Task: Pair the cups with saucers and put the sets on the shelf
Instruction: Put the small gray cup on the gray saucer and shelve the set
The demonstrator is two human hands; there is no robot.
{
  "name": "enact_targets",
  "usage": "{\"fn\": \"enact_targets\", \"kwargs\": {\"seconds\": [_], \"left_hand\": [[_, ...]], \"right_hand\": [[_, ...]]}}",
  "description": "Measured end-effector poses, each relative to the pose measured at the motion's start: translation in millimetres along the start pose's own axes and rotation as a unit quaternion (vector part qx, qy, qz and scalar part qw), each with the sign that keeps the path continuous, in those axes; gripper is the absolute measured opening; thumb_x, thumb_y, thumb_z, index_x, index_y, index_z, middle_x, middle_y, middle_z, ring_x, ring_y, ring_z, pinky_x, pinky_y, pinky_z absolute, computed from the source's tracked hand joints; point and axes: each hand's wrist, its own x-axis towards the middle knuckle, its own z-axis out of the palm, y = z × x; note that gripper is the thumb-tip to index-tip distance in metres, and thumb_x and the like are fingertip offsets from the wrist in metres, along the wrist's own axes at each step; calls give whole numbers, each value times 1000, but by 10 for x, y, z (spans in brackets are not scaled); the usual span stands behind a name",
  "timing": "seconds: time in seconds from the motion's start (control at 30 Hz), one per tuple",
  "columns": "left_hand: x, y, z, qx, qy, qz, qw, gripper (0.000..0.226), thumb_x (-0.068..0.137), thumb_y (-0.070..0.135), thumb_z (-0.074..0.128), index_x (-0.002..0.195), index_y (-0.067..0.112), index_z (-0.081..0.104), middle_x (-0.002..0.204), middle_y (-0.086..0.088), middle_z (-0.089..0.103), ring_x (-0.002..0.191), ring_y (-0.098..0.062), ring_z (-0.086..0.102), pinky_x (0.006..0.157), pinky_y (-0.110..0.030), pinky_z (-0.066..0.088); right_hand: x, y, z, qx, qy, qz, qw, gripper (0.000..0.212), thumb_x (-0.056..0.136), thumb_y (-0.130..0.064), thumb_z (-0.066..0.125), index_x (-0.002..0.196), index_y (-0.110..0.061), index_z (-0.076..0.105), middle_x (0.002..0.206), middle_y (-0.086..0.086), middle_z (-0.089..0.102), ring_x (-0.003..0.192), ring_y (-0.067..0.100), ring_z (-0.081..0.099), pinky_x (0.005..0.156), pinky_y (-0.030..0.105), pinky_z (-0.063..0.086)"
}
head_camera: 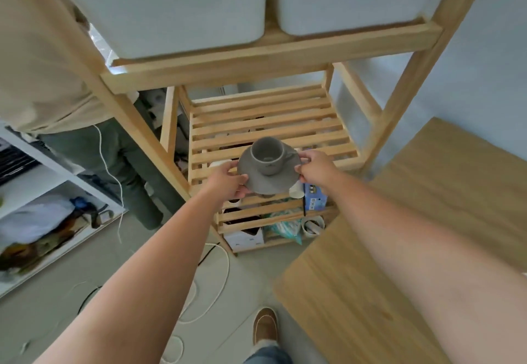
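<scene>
I hold one set in both hands. The saucer is round, matte grey, with a smooth glaze-free look and a broad flat rim. The cup is the same matte grey, a short rounded bowl with a small loop handle turned to the right, standing upright in the saucer's centre.

My left hand closes its grip on the saucer's near-left rim, thumb over the top edge, fingers curled beneath. My right hand closes on the right rim, thumb and fingertips pinching the edge just beside the cup's handle. Neither hand touches the cup itself; it sits between the two grips.

The set is over the near edge of the slatted middle tier of the wooden shelf, a pale timber frame with parallel bars and open gaps. I cannot tell whether the saucer rests on the slats or hangs just above them. Two white bins with rounded corners fill the tier above. A wood-grain tabletop lies to the right. Small white cups and a blue box sit on the lower tier, partly hidden.
</scene>
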Motion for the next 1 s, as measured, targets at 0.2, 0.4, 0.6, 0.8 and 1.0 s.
{"fn": "enact_targets", "kwargs": {"seconds": [0.2,0.4,0.6,0.8,1.0], "left_hand": [[449,-110,-366,14,-16,-20,1000,83,76,0,80,146,22,41,106,-11,68,93,-25,71,87,-42,58],[756,-87,-517,-44,12,-44,998,70,84,-8,69,144,21,47,121,-17,63,88,-20,70,57,-19,58],[874,-73,-601,22,22,-21,999,71,87,-1,69,147,25,43,113,-13,68,84,-16,71,59,-17,56],[868,-142,-606,291,56,70,952,49,90,26,67,136,26,50,101,-5,63,75,-12,56,56,-24,39],[842,-456,-585,399,102,128,902,80,85,64,53,151,28,26,155,-2,23,142,-34,17,113,-51,26]], "right_hand": [[520,-58,426,2,17,19,1000,32,89,-3,61,118,-14,63,98,7,66,92,24,66,81,40,59],[788,-149,686,32,31,16,999,20,86,-1,64,98,-17,68,92,6,69,84,22,68,66,29,59],[807,-170,820,5,51,-14,999,27,88,-8,62,75,-32,64,83,-2,68,76,15,67,59,23,56],[868,-91,722,-235,-16,-107,966,50,82,-48,64,127,-29,57,127,4,48,119,26,43,95,39,41],[851,61,668,-433,-43,-139,889,110,64,-76,63,151,-32,13,162,-3,-11,147,28,-11,117,51,4]]}}
